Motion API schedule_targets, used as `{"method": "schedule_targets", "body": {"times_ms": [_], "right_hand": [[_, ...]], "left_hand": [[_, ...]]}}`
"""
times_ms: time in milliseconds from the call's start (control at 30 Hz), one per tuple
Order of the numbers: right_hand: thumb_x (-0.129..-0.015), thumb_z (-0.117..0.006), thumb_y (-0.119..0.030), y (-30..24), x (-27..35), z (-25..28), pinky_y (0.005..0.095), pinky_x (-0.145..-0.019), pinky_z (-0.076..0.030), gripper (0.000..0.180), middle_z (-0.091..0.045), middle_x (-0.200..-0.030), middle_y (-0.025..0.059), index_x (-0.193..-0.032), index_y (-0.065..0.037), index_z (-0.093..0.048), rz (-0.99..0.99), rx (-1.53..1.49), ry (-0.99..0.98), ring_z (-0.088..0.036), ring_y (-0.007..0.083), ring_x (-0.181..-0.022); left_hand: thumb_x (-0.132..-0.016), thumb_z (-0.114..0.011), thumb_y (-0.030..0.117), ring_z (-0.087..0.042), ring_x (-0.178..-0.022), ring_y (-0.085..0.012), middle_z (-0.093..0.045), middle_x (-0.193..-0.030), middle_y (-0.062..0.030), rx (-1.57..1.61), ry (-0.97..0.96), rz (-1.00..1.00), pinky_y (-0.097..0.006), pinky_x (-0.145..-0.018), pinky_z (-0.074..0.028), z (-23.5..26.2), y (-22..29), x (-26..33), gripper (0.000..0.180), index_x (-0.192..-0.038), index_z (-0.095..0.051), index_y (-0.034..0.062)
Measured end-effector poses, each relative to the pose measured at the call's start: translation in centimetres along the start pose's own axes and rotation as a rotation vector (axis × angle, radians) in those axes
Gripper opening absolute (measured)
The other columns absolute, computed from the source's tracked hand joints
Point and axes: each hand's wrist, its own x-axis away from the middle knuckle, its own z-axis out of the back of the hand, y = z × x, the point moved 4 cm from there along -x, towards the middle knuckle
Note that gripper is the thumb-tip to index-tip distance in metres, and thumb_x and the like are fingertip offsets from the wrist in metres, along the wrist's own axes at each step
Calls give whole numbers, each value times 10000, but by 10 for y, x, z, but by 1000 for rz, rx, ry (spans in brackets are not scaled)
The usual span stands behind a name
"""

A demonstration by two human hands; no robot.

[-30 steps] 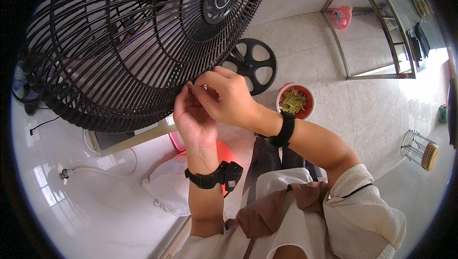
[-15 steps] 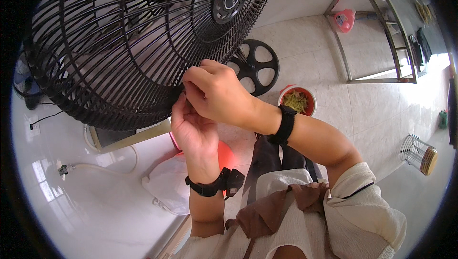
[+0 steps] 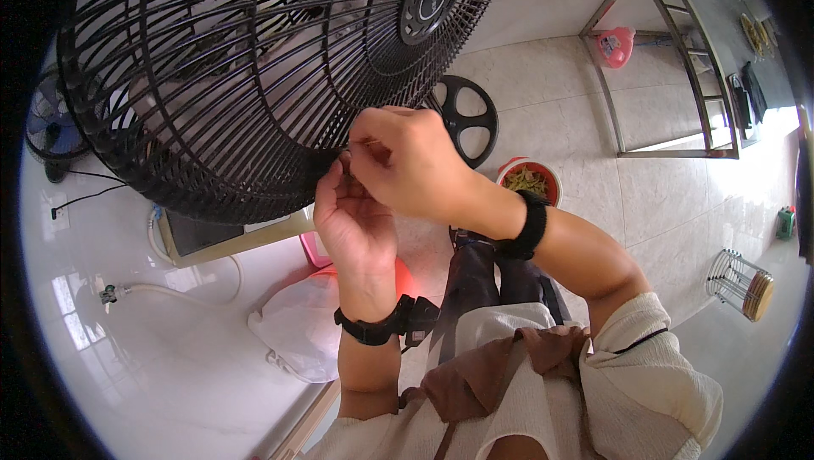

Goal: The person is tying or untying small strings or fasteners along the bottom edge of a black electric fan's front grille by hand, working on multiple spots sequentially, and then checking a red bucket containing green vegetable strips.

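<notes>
A large black fan guard (image 3: 288,61) with thin curved wires and a round hub fills the upper left. At its lower right rim, both of my hands meet close together. My left hand (image 3: 360,227) is turned palm up, its curled fingertips and thumb drawn together against the rim from below. Just above and to the right, my right hand (image 3: 411,163) is closed in a pinch at the same rim. Whatever lies between the fingers of either hand is hidden. Behind my right hand shows the fan's black spoked round base (image 3: 471,121) on the floor.
A red and white bowl (image 3: 549,178) of green-yellow scraps stands on the floor near my feet. Left of my legs lies a white plastic bag (image 3: 297,328). A metal rack (image 3: 699,95) holds a pink jug (image 3: 616,47). Stacked stools (image 3: 755,295) stand right; a smaller fan (image 3: 55,125) left.
The fan guard and both hands have shifted slightly to the right in view. My right hand has rolled a little, its fingers still pinched at the rim.
</notes>
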Motion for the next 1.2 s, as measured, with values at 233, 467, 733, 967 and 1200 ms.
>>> {"method": "schedule_targets", "body": {"times_ms": [233, 467, 733, 967, 1200], "right_hand": [[-740, -598, -56, 17, 11, 5, 214, -492, -432, 82, -578, -601, 75, -751, 23, -577, -442, -275, -32, -537, 65, -534], [-770, -584, -45, 29, 24, -17, 218, -492, -461, 70, -591, -582, 76, -765, 24, -577, -292, -323, 156, -584, 77, -538], [-784, -563, -56, 37, 27, -25, 196, -480, -399, 85, -543, -602, -5, -735, 13, -556, -707, -811, 36, -486, 50, -525], [-777, -582, -65, 53, 34, -28, 188, -484, -342, 71, -524, -625, -22, -743, -6, -563, -795, -1047, 54, -436, 35, -550], [-821, -562, -80, 38, 35, -24, 172, -515, -424, 111, -549, -620, -23, -786, 25, -552, -503, -576, 85, -468, 10, -559]], "left_hand": [[-794, -556, 99, -543, -712, -119, -581, -771, -49, 11, 31, -8, -246, -706, -457, 4, 1, 4, 116, -856, -574, 3], [-816, -524, 130, -521, -708, -117, -558, -793, -37, -62, 84, -10, -242, -704, -452, 9, 1, 6, 139, -874, -563, 10], [-826, -521, 146, -539, -729, -109, -567, -813, -41, -98, 98, -32, -231, -682, -471, 11, 4, 3, 155, -887, -561, 9], [-815, -546, 129, -549, -725, -120, -570, -799, -48, -30, 57, 9, -239, -669, -488, 10, 4, 6, 150, -894, -558, 2], [-818, -544, 144, -548, -742, -128, -566, -799, -54, -79, 97, -7, -255, -718, -481, 5, 0, 5, 166, -896, -552, -2]]}}
